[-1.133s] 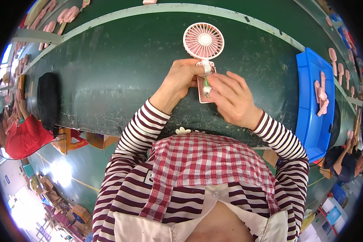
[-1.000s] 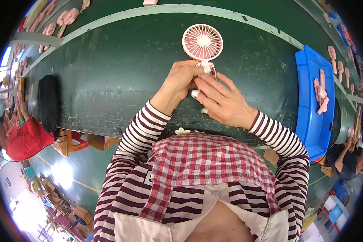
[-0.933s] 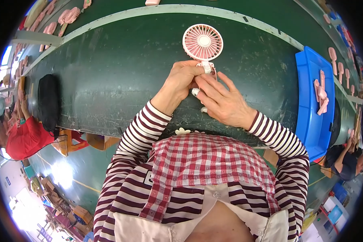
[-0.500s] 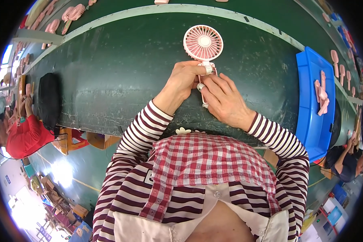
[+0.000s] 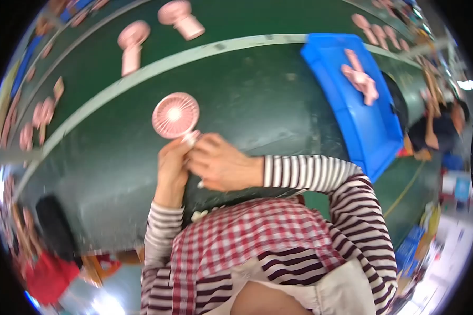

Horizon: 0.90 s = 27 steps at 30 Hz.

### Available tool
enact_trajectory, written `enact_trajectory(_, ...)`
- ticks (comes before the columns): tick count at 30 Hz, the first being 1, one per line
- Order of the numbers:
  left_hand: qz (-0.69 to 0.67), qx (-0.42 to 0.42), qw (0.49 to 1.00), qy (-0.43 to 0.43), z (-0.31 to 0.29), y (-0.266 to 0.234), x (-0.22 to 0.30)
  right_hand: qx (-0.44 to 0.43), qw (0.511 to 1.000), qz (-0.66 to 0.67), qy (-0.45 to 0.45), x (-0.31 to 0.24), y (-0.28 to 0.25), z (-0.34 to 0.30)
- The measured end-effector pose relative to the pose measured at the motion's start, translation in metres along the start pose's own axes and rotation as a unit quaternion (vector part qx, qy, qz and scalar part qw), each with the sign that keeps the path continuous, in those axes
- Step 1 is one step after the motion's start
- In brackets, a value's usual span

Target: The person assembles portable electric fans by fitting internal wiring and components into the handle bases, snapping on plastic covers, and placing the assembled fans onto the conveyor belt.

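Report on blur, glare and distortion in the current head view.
Head view, centre: the pink fan, left hand and right hand look soft, perhaps motion blur; head view, lower left: glare whitens part of the floor; head view, overall: fisheye distortion bows the pale strip across the green table, and the corners go black.

"Left side?"
"Left forearm: one, striped-sleeved, reaching almost straight forward. Left wrist: bare. Left hand: one, fingers bent, closed in a grip."
"Right side?"
"Right elbow: sharply bent. Right forearm: one, striped-sleeved, nearly level across the front. Right hand: one, back upward, knuckles bent, fingers curled toward its mate."
"Condition?"
"Hands close together, slightly blurred; right fingertips partly hidden."
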<state>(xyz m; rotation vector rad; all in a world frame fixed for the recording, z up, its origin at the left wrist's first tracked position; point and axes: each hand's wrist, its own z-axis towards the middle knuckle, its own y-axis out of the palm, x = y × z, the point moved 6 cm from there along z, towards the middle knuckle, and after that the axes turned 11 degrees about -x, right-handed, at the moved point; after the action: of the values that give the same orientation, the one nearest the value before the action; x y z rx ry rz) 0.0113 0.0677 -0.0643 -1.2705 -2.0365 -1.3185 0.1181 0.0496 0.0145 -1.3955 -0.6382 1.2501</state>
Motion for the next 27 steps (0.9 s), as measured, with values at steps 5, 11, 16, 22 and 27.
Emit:
enact_trajectory(5,0.006,-0.038,0.999,-0.030,-0.004,0.012,-0.002,0.094,0.991,0.080,0.055,0.018,-0.044,-0.032)
enact_trajectory(11,0.008,-0.076,0.996,-0.037,-0.002,0.013,0.000,0.195,0.914,-0.140,0.326,0.112,-0.146,-0.143)
enact_trajectory(16,-0.006,-0.077,0.996,-0.033,-0.003,0.009,0.004,0.112,0.637,-0.214,0.732,0.217,-0.199,-0.276)
enact_trajectory(22,-0.012,-0.072,0.997,-0.036,-0.005,-0.006,-0.003,0.044,0.626,-0.110,0.770,0.303,-0.160,-0.397)
enact_trajectory(27,-0.016,-0.104,0.993,-0.044,0.000,0.002,-0.006,-0.098,0.689,-0.238,0.677,0.326,-0.167,-0.450)
